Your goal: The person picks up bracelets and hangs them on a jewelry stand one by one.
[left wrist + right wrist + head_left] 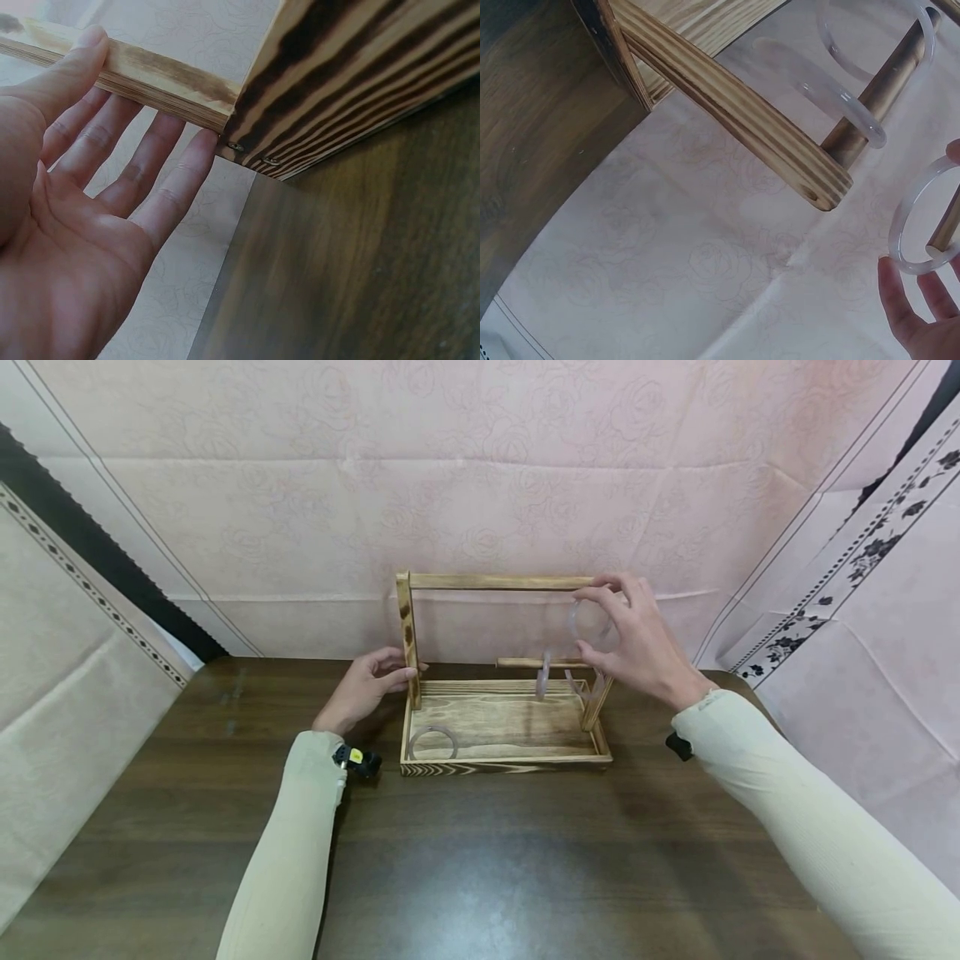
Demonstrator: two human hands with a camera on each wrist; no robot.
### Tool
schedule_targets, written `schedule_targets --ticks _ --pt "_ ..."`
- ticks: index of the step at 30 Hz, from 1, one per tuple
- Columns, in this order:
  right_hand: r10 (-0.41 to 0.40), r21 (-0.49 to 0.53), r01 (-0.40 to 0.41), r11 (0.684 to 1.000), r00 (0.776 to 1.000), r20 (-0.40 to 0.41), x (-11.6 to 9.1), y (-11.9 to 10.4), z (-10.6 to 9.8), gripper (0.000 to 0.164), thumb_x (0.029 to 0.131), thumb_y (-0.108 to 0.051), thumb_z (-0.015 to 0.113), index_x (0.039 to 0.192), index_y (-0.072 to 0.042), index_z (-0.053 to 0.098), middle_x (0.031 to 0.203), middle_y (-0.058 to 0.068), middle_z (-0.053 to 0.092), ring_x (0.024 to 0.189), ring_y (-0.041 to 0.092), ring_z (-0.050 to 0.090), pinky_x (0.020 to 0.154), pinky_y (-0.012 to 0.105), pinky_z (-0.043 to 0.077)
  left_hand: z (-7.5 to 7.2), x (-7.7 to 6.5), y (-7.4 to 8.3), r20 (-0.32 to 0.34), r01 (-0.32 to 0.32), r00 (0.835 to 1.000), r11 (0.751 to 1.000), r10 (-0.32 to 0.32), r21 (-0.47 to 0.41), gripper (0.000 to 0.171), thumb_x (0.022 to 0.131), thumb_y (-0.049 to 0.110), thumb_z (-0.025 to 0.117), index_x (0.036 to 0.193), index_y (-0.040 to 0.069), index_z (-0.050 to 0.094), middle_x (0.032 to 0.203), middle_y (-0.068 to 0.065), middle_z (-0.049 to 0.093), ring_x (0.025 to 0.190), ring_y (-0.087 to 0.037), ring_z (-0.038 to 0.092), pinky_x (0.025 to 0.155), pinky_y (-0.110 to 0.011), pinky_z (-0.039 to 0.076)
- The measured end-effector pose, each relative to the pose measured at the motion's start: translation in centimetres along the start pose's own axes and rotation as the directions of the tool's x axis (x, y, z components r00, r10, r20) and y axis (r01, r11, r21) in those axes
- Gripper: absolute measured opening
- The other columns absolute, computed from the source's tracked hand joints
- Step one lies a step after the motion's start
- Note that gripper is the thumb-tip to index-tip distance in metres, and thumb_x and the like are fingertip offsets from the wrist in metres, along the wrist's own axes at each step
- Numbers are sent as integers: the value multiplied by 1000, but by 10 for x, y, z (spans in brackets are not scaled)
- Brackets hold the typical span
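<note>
In the head view, a wooden bangle stand (507,768) with a tray base stands on the table. My left hand (363,689) grips its tall left post (408,622), thumb on one side and fingers along the other in the left wrist view. At the right end of the upper bar (487,582), my right hand (637,639) pinches a pale translucent bangle (900,225). Through that ring the bar's tip shows in the right wrist view. Similar bangles (542,678) hang on the lower bar (516,662), and one bangle (453,740) lies in the tray's left side.
The lower bar runs leftward from a shorter right post (592,708). Dark brown wood makes up the table (480,860). Behind it hangs a pale rose-patterned cloth (480,510), with more patterned cloth (862,677) at the sides.
</note>
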State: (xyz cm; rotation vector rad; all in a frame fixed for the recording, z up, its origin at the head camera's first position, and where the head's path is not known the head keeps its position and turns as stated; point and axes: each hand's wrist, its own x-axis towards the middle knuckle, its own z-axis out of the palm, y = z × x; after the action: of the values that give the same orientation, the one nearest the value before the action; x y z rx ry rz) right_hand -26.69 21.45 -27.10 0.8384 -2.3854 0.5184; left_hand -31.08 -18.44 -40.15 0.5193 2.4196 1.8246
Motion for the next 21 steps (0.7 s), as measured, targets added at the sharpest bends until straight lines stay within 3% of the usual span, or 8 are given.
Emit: schedule_targets --ticks 14,21 --pt "25 2 -25 1000 1000 -18 3 5 -2 61 77 -8 83 133 -9 60 137 20 51 124 38 44 99 54 46 -1 0 0 -5 -4 1000 1000 4 0 38 99 31 67 129 7 64 131 -14 70 117 -18 67 103 -44 58" --pt "34 12 -34 999 999 -28 5 7 -2 59 79 -7 82 133 -8 59 138 20 51 123 37 44 96 51 44 0 0 0 6 -6 1000 1000 6 -9 39 99 30 67 129 5 63 132 -16 69 117 -19 67 104 -47 56"
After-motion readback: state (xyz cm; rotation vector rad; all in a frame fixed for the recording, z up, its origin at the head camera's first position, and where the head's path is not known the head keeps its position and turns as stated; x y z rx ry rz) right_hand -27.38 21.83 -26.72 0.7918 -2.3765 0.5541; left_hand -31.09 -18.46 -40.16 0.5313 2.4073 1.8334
